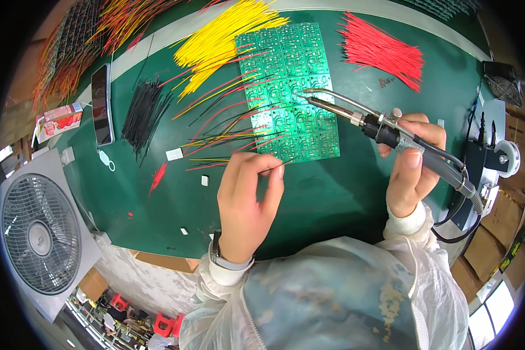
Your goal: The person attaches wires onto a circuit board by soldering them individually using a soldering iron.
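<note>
A green circuit board panel (306,70) lies on the green table mat, with red, black and yellow wires (227,119) sticking out from its left side. My left hand (245,192) is at the panel's lower left corner, thumb and forefinger pinched on a thin black wire (289,161) whose end reaches over the board. In my right hand (414,169) is a soldering iron (385,131) with a thin metal solder-feed tube along it. Its tip points left over the middle of the panel; whether it touches the board I cannot tell.
Bundles of yellow wires (216,44), red wires (385,49) and black wires (144,116) lie around the panel. A phone (102,105) is at the left, near a fan (41,233). A solder feeder with a white spool (510,158) stands at right, its cable curving beside my right arm.
</note>
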